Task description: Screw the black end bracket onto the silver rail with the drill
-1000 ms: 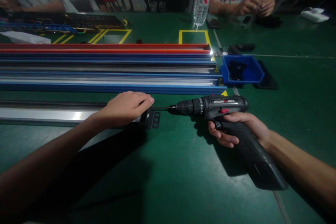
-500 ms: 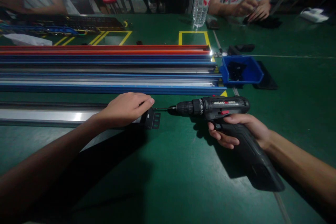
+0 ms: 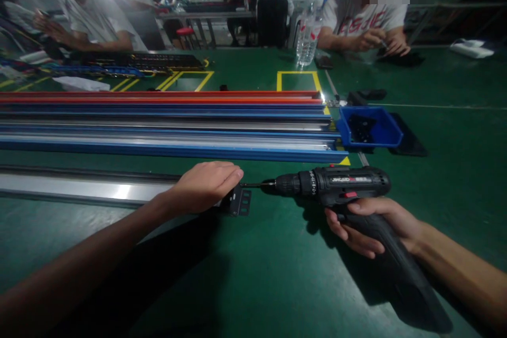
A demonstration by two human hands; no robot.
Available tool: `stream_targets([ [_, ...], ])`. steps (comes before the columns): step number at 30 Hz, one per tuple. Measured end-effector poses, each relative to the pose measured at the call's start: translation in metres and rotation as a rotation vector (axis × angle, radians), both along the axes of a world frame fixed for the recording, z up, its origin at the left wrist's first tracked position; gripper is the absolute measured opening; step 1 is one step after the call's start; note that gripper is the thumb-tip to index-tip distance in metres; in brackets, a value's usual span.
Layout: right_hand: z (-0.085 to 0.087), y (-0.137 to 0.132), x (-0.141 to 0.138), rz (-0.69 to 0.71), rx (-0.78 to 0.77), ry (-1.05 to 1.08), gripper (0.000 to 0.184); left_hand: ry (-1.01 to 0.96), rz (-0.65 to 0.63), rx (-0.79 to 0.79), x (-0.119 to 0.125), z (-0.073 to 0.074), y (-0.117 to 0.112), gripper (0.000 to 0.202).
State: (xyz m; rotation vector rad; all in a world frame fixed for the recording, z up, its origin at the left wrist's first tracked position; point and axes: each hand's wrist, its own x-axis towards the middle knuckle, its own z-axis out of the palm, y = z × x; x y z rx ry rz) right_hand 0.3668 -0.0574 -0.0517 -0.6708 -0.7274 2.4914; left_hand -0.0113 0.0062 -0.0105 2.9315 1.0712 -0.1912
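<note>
The left hand (image 3: 204, 186) clasps the rail (image 3: 99, 189), apparently bracing its end bracket (image 3: 240, 203) against the cordless drill (image 3: 352, 184) the right hand (image 3: 398, 222) grips opposite.

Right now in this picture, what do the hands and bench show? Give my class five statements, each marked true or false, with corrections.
1. The right-hand grip holds a black drill. True.
2. The left-hand grip rests on the orange rail. False: it rests on the silver rail nearest the wearer.
3. The drill's bit points toward the left-hand grip. True.
4. The water bottles lie on their sides. False: they stand upright.
5. The blue bin holds dark parts. True.
</note>
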Motion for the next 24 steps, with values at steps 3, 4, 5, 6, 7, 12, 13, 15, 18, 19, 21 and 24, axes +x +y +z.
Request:
stream_targets([
  [3,-0.0022,-0.0002,-0.0003,-0.008,0.031,-0.006,0.032,0.003,-0.013,0.022,0.0007,0.0004,-0.001,0.046],
  [4,-0.0024,-0.0003,-0.0003,-0.009,0.034,-0.007,0.032,-0.001,-0.019,0.026,0.0014,0.0011,-0.0013,0.046],
  [5,-0.0026,-0.0004,-0.0002,-0.011,0.032,-0.012,0.032,-0.004,-0.023,0.027,0.0022,0.0018,-0.0016,0.046],
  [6,-0.0027,-0.0005,0.0,-0.012,0.029,-0.016,0.032,-0.009,-0.02,0.024,0.003,0.0024,-0.0019,0.046],
  [7,-0.0027,-0.0005,0.0003,-0.012,0.026,-0.021,0.032,-0.017,-0.012,0.016,0.0037,0.0027,-0.0021,0.047],
  [12,-0.0036,-0.0006,0.0021,0.012,0.041,0.018,0.033,-0.067,0.032,-0.015,0.005,0.0008,-0.0016,0.046],
  [13,-0.0038,-0.0006,0.0024,0.014,0.044,0.033,0.033,-0.07,0.043,-0.02,0.005,0.0003,-0.0013,0.046],
  [15,-0.0042,-0.0007,0.0027,0.012,0.036,0.053,0.033,-0.072,0.056,-0.031,0.0051,0.0002,-0.0005,0.045],
  [18,-0.0045,-0.0006,0.0029,0.006,0.017,0.067,0.033,-0.07,0.038,-0.04,0.0054,0.002,0.0003,0.044],
  [19,-0.0047,-0.0006,0.003,0.004,0.016,0.068,0.033,-0.071,0.042,-0.047,0.0057,0.0028,0.0004,0.044],
  [21,-0.0051,-0.0004,0.0032,0.001,0.017,0.066,0.033,-0.073,0.063,-0.066,0.0063,0.0043,0.0004,0.045],
  [24,-0.0055,-0.0005,0.0036,0.0,0.011,0.047,0.032,-0.075,0.077,-0.082,0.0074,0.0056,0.0002,0.047],
])
